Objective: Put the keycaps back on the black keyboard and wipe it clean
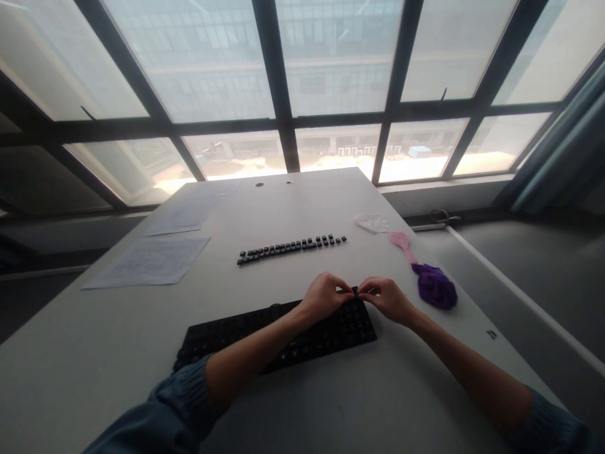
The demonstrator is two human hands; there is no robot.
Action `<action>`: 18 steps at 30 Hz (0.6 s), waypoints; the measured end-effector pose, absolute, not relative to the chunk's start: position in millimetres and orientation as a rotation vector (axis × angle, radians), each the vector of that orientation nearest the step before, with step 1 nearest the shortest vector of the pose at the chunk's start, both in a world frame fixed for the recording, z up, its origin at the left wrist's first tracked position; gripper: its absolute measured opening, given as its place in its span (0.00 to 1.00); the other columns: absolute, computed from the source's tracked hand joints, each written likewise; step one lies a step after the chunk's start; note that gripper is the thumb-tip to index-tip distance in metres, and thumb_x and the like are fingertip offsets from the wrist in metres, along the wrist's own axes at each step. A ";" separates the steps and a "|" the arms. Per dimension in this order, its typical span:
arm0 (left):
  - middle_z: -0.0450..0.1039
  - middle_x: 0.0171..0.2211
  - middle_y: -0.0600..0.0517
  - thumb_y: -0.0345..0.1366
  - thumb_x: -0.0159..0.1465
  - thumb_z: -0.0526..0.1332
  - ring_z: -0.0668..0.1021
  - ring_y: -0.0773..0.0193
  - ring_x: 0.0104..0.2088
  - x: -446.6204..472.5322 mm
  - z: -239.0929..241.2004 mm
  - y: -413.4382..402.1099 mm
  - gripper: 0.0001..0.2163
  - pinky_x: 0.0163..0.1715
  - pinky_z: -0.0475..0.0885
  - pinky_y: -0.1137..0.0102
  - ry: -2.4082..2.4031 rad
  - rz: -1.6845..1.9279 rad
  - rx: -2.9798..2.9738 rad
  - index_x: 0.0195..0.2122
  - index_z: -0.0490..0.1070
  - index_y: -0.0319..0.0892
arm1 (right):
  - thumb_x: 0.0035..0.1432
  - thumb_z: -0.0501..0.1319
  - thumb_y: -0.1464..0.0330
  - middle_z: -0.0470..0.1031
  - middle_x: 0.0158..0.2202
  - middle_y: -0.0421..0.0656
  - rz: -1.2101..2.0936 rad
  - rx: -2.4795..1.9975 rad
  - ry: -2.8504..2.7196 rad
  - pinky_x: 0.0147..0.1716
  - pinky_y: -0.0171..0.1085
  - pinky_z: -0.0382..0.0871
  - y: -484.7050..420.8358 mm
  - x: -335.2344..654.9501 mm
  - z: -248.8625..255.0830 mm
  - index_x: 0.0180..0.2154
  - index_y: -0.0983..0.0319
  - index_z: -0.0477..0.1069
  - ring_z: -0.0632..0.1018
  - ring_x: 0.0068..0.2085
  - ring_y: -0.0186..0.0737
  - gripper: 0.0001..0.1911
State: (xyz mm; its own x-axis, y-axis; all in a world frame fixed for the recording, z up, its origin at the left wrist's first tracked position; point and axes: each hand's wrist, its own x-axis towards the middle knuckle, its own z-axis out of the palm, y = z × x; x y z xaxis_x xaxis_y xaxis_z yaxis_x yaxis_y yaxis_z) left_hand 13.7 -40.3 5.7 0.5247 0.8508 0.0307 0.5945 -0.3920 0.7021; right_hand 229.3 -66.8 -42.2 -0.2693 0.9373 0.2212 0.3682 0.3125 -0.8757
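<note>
Pale table (331,208): our left grip (324,296) and right grip (385,297) pinched at the black keyboard's (283,334) corner; one black keycap row (290,247) lay removed.

The person wears a long-sleeved top in a muted blue-grey cloth. The left sleeve (161,410) shows over the near edge of the table and ends a little below the elbow, where the cloth bunches into a thick, soft cuff crossed by fine ribbed lines. The right sleeve (555,422) shows near the table's near right corner, in the same cloth and with the same gathered, ribbed end. Beyond both cuffs the forearms are bare down to the wrists. The left hand (325,296) and the right hand (386,300) are bare as well. In the dim light the cloth looks matt, with shallow folds.
</note>
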 end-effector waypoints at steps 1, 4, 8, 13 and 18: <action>0.82 0.28 0.50 0.37 0.59 0.68 0.77 0.62 0.30 14.3 3.0 -41.9 0.06 0.36 0.68 0.69 1.189 0.530 2.130 0.35 0.85 0.45 | 0.58 0.67 0.68 0.82 0.35 0.44 0.916 -1.176 -1.805 0.39 0.39 0.73 -66.8 229.1 -42.7 0.33 0.60 0.81 0.80 0.38 0.42 0.04; 0.82 0.29 0.50 0.37 0.60 0.69 0.77 0.58 0.36 14.6 -4.8 -45.7 0.05 0.37 0.68 0.68 1.236 0.567 2.168 0.35 0.85 0.47 | 0.58 0.67 0.68 0.82 0.35 0.44 0.890 -1.185 -1.813 0.38 0.39 0.72 -66.2 229.0 -44.7 0.33 0.60 0.81 0.80 0.37 0.42 0.03; 0.83 0.32 0.52 0.35 0.62 0.69 0.75 0.59 0.36 12.5 -12.0 -50.1 0.04 0.39 0.67 0.67 1.196 0.621 2.270 0.36 0.85 0.47 | 0.59 0.67 0.68 0.82 0.36 0.44 0.870 -1.151 -1.812 0.37 0.38 0.72 -66.4 228.9 -49.1 0.33 0.60 0.80 0.80 0.37 0.41 0.03; 0.83 0.33 0.53 0.34 0.63 0.68 0.74 0.60 0.34 11.7 -16.9 -53.8 0.04 0.41 0.67 0.67 1.149 0.671 2.340 0.37 0.84 0.47 | 0.60 0.67 0.69 0.81 0.36 0.44 0.839 -1.065 -1.823 0.41 0.40 0.74 -67.5 227.5 -52.8 0.34 0.59 0.81 0.80 0.39 0.42 0.03; 0.83 0.34 0.53 0.33 0.63 0.68 0.73 0.60 0.35 14.2 -20.5 -57.8 0.04 0.40 0.67 0.66 1.139 0.679 2.372 0.37 0.84 0.48 | 0.62 0.66 0.68 0.81 0.36 0.44 0.769 -1.027 -1.859 0.40 0.40 0.74 -68.3 228.6 -54.2 0.34 0.58 0.80 0.80 0.38 0.42 0.04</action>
